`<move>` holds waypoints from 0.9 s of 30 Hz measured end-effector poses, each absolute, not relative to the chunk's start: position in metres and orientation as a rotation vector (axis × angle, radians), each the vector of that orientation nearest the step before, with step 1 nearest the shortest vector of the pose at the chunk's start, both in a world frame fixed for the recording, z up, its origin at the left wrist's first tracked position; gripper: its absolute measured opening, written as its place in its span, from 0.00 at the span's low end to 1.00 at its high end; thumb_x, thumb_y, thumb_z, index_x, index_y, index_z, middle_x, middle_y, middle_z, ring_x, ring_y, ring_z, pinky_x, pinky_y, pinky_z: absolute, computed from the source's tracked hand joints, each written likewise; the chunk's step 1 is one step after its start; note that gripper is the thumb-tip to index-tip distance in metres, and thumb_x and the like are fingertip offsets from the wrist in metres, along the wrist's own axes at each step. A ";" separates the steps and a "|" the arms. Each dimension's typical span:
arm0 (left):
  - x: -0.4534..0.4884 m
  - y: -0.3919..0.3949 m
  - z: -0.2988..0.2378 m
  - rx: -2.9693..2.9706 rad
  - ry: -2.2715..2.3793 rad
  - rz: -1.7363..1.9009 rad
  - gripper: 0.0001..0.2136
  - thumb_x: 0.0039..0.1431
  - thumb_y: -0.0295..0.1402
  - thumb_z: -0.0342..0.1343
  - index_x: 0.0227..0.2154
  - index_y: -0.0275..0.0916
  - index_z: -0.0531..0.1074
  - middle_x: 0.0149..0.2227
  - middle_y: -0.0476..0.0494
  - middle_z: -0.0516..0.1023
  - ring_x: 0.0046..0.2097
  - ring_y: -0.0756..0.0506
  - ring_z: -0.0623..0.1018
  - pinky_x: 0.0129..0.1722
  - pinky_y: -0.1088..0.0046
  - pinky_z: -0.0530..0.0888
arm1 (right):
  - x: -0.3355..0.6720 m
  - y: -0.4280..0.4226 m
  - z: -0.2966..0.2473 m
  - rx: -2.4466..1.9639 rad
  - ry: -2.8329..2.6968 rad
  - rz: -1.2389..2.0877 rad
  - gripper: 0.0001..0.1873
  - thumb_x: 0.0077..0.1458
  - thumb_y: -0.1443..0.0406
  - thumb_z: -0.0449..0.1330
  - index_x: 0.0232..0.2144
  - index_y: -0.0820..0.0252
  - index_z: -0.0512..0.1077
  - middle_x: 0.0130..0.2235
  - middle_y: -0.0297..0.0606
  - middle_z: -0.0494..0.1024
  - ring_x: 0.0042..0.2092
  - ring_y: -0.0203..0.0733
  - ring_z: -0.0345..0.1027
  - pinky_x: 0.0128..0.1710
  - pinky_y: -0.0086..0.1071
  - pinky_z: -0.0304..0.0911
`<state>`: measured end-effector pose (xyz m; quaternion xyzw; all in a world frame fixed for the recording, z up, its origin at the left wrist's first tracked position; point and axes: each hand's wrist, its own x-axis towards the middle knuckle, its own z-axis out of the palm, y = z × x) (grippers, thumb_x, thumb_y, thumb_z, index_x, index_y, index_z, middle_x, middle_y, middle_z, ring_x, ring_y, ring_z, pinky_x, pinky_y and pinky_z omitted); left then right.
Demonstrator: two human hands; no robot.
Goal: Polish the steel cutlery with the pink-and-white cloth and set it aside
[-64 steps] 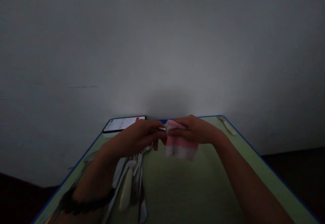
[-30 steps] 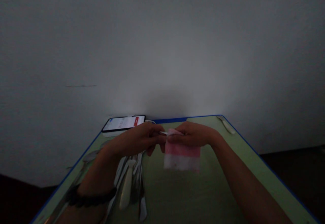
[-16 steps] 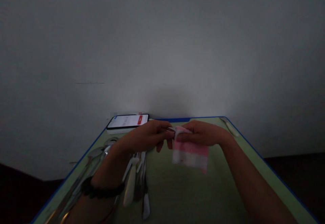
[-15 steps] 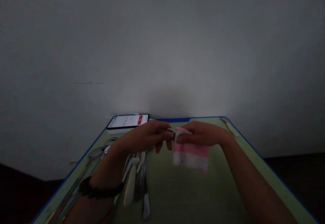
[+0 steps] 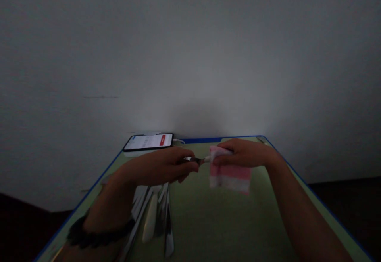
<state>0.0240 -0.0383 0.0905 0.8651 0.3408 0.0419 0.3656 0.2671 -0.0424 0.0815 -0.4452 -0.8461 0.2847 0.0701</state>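
Above the green tabletop, my left hand [image 5: 166,165] is closed on the metal end of a pale-handled piece of cutlery [image 5: 196,160]. Its head is hidden in my fingers, so I cannot tell whether it is a fork or a spoon. My right hand [image 5: 242,153] pinches a pink and white cloth [image 5: 229,178] round the handle end. The cloth's lower part hangs free. Below my left hand lies a group of metal cutlery [image 5: 168,222], with one white-handled piece [image 5: 151,218] among it.
A lit phone [image 5: 149,141] lies at the back left, with a white cable [image 5: 179,140] beside it. Another piece of cutlery [image 5: 262,139] lies at the back right corner, mostly behind my right hand. The blue-edged table [image 5: 226,222] meets a grey wall [image 5: 190,56].
My hands have drawn apart, the left one moving left and the right one slightly right with the cloth. More of the cutlery's metal neck and pale handle now shows between them.
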 end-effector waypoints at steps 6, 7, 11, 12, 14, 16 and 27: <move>0.038 -0.043 0.090 2.162 0.774 0.137 0.14 0.60 0.42 0.44 0.30 0.37 0.67 0.25 0.52 0.63 0.27 0.52 0.64 0.25 0.78 0.62 | 0.260 -0.047 0.083 -1.252 -2.586 0.885 0.24 0.53 0.48 0.49 0.33 0.63 0.71 0.27 0.34 0.71 0.27 0.32 0.60 0.23 0.25 0.52; 0.040 -0.043 0.089 2.110 0.740 0.140 0.13 0.59 0.41 0.44 0.31 0.37 0.68 0.25 0.52 0.63 0.27 0.52 0.64 0.26 0.78 0.63 | 0.259 -0.048 0.084 -1.232 -2.597 0.912 0.24 0.53 0.48 0.49 0.33 0.63 0.72 0.28 0.34 0.72 0.27 0.32 0.60 0.24 0.25 0.53; 0.045 -0.044 0.083 1.923 0.678 0.195 0.12 0.59 0.39 0.45 0.29 0.36 0.67 0.24 0.53 0.59 0.26 0.53 0.61 0.24 0.79 0.62 | 0.256 -0.051 0.089 -1.160 -2.593 0.987 0.23 0.53 0.50 0.50 0.35 0.62 0.72 0.30 0.34 0.72 0.28 0.33 0.61 0.26 0.25 0.54; 0.045 -0.044 0.081 1.888 0.691 0.202 0.13 0.59 0.40 0.45 0.28 0.36 0.67 0.23 0.53 0.58 0.25 0.53 0.61 0.23 0.79 0.61 | 0.254 -0.052 0.090 -1.153 -2.587 1.001 0.22 0.53 0.50 0.51 0.35 0.62 0.72 0.29 0.34 0.72 0.28 0.33 0.61 0.25 0.25 0.54; 0.045 -0.043 0.080 1.847 0.742 0.204 0.14 0.60 0.41 0.44 0.27 0.37 0.66 0.23 0.53 0.59 0.24 0.53 0.61 0.23 0.78 0.61 | 0.251 -0.053 0.091 -1.147 -2.587 1.018 0.21 0.52 0.51 0.52 0.34 0.63 0.72 0.28 0.33 0.72 0.27 0.32 0.61 0.24 0.24 0.53; 0.045 -0.042 0.080 1.879 0.800 0.232 0.16 0.60 0.43 0.42 0.27 0.37 0.67 0.23 0.52 0.63 0.25 0.52 0.63 0.24 0.77 0.63 | 0.247 -0.052 0.091 -1.148 -2.576 0.973 0.21 0.51 0.51 0.53 0.33 0.62 0.72 0.28 0.33 0.72 0.27 0.32 0.61 0.24 0.24 0.52; 0.050 -0.037 0.083 2.388 1.062 0.227 0.21 0.62 0.42 0.38 0.24 0.37 0.71 0.24 0.49 0.73 0.26 0.50 0.71 0.26 0.76 0.63 | 0.230 -0.048 0.076 -1.236 -2.581 0.505 0.24 0.51 0.48 0.52 0.26 0.62 0.74 0.22 0.34 0.69 0.24 0.31 0.55 0.24 0.26 0.45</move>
